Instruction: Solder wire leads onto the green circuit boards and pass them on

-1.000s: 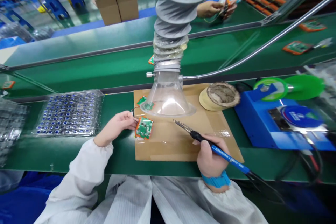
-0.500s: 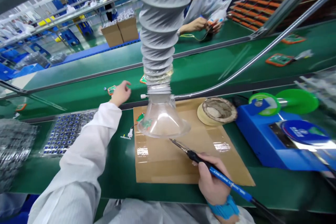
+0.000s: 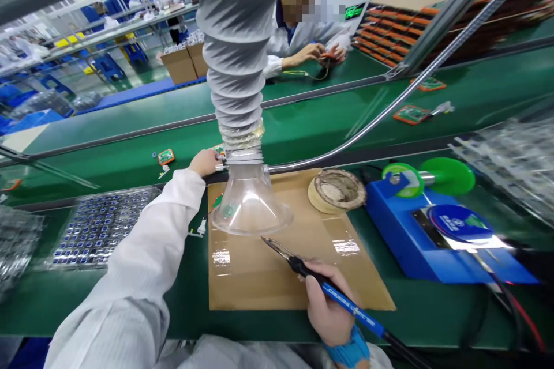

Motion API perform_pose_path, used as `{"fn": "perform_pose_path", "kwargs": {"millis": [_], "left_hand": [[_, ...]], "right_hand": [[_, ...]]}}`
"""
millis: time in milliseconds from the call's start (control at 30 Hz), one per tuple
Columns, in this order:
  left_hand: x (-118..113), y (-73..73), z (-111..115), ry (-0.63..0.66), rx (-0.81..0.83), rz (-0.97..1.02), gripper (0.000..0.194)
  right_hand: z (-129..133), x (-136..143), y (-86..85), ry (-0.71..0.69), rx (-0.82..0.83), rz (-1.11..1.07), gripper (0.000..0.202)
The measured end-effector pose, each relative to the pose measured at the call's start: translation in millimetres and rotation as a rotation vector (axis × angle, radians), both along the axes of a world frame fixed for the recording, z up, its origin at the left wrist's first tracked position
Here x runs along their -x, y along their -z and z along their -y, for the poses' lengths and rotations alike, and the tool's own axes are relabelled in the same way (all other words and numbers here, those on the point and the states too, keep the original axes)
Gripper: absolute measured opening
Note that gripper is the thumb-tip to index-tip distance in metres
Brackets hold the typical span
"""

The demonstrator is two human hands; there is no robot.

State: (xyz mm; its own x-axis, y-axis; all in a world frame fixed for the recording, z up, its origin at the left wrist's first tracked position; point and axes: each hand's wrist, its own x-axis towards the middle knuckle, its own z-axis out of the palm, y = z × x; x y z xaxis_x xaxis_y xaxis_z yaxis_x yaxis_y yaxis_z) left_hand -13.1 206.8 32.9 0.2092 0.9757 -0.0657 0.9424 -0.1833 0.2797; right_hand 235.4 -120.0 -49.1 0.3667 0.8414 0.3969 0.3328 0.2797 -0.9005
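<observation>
My right hand [image 3: 329,300] is closed around a blue and black soldering iron [image 3: 346,303], its tip pointing up and left over the cardboard sheet [image 3: 277,282]. My left hand [image 3: 205,162] reaches out to the far edge of the bench, beside the neck of the clear fume hood [image 3: 251,202]. Its fingertips are partly hidden near a metal fitting, so their grip does not show. Just behind them, an orange-edged circuit board [image 3: 219,149] is partly covered by the grey hose [image 3: 238,63]. Another green board [image 3: 165,157] lies left of that hand. Under the hood, a green board [image 3: 217,200] rests on the cardboard.
At right stand a blue solder feeder [image 3: 407,236] with a green reel [image 3: 450,176] and a round, crusted tape-like ring [image 3: 336,190]. A tray of small blue parts [image 3: 104,225] lies at left. Across the belt, a co-worker's hands [image 3: 315,56] hold a part.
My left hand has moved right, from beside the orange-edged board to the hood's neck. The view has shifted, and the soldering iron stays in my right hand over the cardboard.
</observation>
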Motion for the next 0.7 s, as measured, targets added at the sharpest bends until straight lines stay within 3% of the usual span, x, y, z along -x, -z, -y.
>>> {"fn": "perform_pose_path", "kwargs": {"millis": [100, 200, 267, 367, 433, 533, 633, 700], "left_hand": [[49.7, -8.9, 55.1, -0.074, -0.095, -0.062, 0.023], [91.1, -14.1, 132.5, -0.029, -0.189, 0.011, 0.038], [102.2, -10.1, 183.4, 0.024, -0.210, 0.152, 0.042], [88.6, 11.5, 239.4, 0.109, -0.201, 0.400, 0.047], [65.5, 30.9, 257.5, 0.204, -0.166, 0.545, 0.049], [33.2, 51.5, 260.6, 0.344, -0.086, 0.617, 0.045], [26.5, 53.1, 257.2, 0.527, -0.018, 0.510, 0.014], [37.1, 46.8, 262.0, 0.542, -0.033, 0.482, 0.036]], "right_hand": [[1.3, 0.3, 0.0, -0.022, -0.013, -0.034, 0.010], [2.4, 0.2, 2.0, -0.033, -0.015, -0.068, 0.011], [2.3, -0.1, 4.0, -0.029, -0.016, -0.062, 0.013], [0.5, -0.3, 6.1, -0.003, 0.005, -0.029, 0.019], [-1.1, 0.8, 5.1, 0.013, 0.055, -0.018, 0.025], [-2.9, 5.9, -2.0, 0.033, 0.130, -0.068, 0.035], [-3.8, 15.6, -12.8, -0.027, 0.213, -0.079, 0.039], [-4.0, 24.3, -18.0, -0.106, 0.239, 0.015, 0.041]]}}
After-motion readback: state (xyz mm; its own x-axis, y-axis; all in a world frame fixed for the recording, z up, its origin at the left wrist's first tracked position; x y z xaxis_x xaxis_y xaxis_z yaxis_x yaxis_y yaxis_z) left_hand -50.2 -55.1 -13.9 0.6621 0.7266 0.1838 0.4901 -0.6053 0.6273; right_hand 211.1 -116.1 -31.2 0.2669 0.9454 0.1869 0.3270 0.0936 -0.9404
